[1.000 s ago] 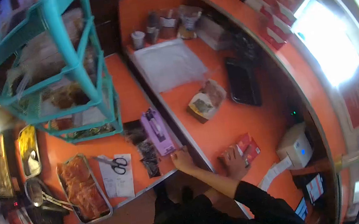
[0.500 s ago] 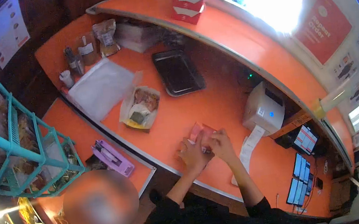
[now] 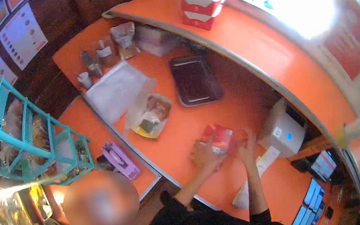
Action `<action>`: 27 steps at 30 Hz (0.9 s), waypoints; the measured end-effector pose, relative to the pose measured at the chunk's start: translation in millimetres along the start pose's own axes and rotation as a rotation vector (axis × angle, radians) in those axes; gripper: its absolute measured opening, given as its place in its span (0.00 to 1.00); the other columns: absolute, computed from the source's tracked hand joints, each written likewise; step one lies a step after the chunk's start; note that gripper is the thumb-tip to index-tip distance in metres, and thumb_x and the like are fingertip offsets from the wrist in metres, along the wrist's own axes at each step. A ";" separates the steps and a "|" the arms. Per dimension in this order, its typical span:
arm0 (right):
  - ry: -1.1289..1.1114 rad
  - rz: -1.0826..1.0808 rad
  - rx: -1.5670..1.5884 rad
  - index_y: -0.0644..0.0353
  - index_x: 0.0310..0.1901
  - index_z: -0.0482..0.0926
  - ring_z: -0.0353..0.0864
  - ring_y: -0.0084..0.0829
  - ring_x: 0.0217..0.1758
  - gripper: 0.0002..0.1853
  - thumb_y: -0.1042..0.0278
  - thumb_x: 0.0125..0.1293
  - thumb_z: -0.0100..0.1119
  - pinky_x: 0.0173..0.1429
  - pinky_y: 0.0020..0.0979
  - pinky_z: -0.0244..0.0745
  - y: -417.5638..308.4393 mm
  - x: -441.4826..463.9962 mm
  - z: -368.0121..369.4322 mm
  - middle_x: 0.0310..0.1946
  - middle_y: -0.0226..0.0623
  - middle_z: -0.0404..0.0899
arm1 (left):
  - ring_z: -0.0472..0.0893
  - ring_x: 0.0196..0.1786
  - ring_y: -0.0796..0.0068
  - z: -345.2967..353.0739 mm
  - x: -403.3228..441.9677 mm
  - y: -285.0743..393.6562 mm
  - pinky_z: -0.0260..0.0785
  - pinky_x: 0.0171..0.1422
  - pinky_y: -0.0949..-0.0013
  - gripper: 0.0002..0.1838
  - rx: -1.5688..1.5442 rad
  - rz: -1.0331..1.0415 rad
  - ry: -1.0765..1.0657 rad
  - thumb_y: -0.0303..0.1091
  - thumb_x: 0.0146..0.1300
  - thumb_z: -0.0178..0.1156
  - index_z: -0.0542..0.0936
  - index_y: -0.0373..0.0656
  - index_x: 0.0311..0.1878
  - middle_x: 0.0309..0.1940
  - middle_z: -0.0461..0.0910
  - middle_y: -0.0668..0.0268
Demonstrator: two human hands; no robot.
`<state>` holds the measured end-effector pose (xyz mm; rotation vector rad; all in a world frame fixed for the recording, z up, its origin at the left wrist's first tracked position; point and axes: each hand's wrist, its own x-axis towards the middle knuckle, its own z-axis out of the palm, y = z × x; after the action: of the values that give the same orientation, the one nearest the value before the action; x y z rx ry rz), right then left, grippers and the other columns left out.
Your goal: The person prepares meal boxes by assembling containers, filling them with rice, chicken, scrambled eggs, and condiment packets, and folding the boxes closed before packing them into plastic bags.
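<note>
On the orange counter sits a small red and white box (image 3: 218,139), its near side partly covered by my fingers. My left hand (image 3: 207,155) grips this box from the left and near side. To the right of it, my right hand (image 3: 247,146) is raised with its fingers apart, slightly blurred and holding nothing. An open food box (image 3: 169,114) lined with paper stands farther left, with browned food and a dark green piece inside. Behind my right hand, a white receipt printer (image 3: 283,133) has a long paper strip (image 3: 268,159) hanging out toward my forearm.
A black tray (image 3: 196,80) and a stack of white paper sheets (image 3: 116,91) lie on the orange counter (image 3: 181,153). A purple holder (image 3: 120,160) and a teal rack (image 3: 29,141) stand left. Red boxes (image 3: 198,12) are stacked on the raised shelf. Screens (image 3: 310,200) stand lower right.
My right hand has come off the red box and moved right, its fingers spreading. My left hand stays on the box, whose red top shows more. The whole view has shifted.
</note>
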<state>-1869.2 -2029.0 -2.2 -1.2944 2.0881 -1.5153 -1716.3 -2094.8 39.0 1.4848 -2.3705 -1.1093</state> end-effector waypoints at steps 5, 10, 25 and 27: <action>-0.401 -0.208 0.273 0.60 0.51 0.73 0.78 0.31 0.42 0.22 0.56 0.60 0.62 0.47 0.33 0.74 -130.7 56.9 141.2 0.39 0.36 0.78 | 0.62 0.65 0.50 95.4 30.9 -25.0 0.56 0.66 0.52 0.42 -0.316 0.364 0.575 0.55 0.51 0.63 0.62 0.48 0.67 0.61 0.60 0.40; -0.421 -0.182 -0.350 0.72 0.42 0.75 0.81 0.54 0.34 0.27 0.52 0.53 0.61 0.39 0.49 0.76 -193.1 47.1 279.5 0.30 0.56 0.80 | 0.74 0.51 0.56 81.6 22.8 -126.0 0.64 0.59 0.57 0.25 -0.082 0.380 0.379 0.39 0.53 0.63 0.73 0.41 0.54 0.47 0.75 0.52; -0.428 -0.168 -0.540 0.63 0.31 0.79 0.80 0.45 0.32 0.10 0.64 0.55 0.60 0.34 0.44 0.75 -134.2 -11.1 75.1 0.30 0.48 0.77 | 0.61 0.60 0.48 -119.0 -44.3 -168.6 0.56 0.65 0.53 0.34 0.062 0.275 0.751 0.40 0.53 0.66 0.65 0.42 0.62 0.54 0.59 0.50; -0.277 -0.073 -0.492 0.64 0.33 0.78 0.78 0.47 0.35 0.11 0.64 0.55 0.60 0.37 0.45 0.74 -112.6 -12.6 95.9 0.33 0.50 0.74 | 0.62 0.58 0.46 -90.6 -33.1 -168.2 0.57 0.63 0.51 0.35 -0.038 0.221 0.780 0.45 0.54 0.66 0.65 0.40 0.61 0.54 0.58 0.49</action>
<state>-1743.2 -2087.0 50.4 -1.6461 2.3195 -0.7995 -1535.3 -2155.2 4.6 1.2765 -1.8730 -0.3997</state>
